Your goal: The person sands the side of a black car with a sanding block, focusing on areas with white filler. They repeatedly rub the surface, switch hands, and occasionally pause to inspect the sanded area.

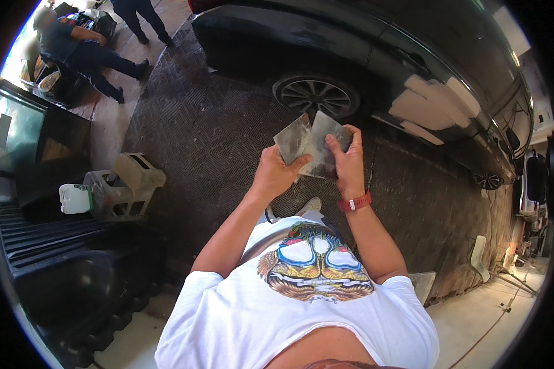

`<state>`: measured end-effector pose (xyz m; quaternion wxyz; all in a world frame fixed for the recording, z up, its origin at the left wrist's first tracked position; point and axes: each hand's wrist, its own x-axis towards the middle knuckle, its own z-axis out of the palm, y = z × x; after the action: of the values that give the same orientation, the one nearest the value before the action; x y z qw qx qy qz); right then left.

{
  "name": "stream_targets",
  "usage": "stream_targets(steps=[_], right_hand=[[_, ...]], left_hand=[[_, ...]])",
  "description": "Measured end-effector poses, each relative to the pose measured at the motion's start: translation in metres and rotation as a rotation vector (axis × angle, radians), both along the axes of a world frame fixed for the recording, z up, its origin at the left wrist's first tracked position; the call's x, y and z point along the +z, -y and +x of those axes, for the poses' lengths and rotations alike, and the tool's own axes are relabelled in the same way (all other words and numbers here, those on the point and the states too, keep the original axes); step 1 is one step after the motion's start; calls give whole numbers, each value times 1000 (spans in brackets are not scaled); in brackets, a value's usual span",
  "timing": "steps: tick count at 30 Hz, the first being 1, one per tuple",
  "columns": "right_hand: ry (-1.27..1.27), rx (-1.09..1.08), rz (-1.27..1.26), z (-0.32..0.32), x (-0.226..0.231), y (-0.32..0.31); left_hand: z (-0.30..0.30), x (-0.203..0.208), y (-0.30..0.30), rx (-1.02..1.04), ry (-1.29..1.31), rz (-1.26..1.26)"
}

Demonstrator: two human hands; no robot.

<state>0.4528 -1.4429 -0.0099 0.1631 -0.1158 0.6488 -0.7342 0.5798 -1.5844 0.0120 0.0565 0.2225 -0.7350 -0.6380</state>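
Note:
In front of my torso my left hand [276,169] is closed on a thin, flat grey spreader plate [293,139] with pale smears, its thumb across the lower edge. My right hand [349,161], above a red wristband, grips a second, squarer grey spreader plate [322,146], thumb on its face. The two plates meet or overlap at their inner edges; I cannot tell whether they touch. Beyond them stands a dark car [252,52], with beige filler patches [434,104] on its side panel.
To the left are a grey plastic step stool [135,178], a white jug [75,198] and a black ribbed truck bed [43,240]. A person in dark clothes [92,56] is far left, another's legs [143,18] beside. A cord [498,317] crosses the floor at right.

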Motion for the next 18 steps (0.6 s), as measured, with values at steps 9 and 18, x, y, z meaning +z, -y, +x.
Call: stream_targets(steps=[9, 18], right_hand=[[-394, 227, 177, -7, 26, -5], [-372, 341, 161, 12, 34, 4]], left_hand=[[8, -1, 8, -12, -249, 52], [19, 10, 23, -103, -137, -33]])
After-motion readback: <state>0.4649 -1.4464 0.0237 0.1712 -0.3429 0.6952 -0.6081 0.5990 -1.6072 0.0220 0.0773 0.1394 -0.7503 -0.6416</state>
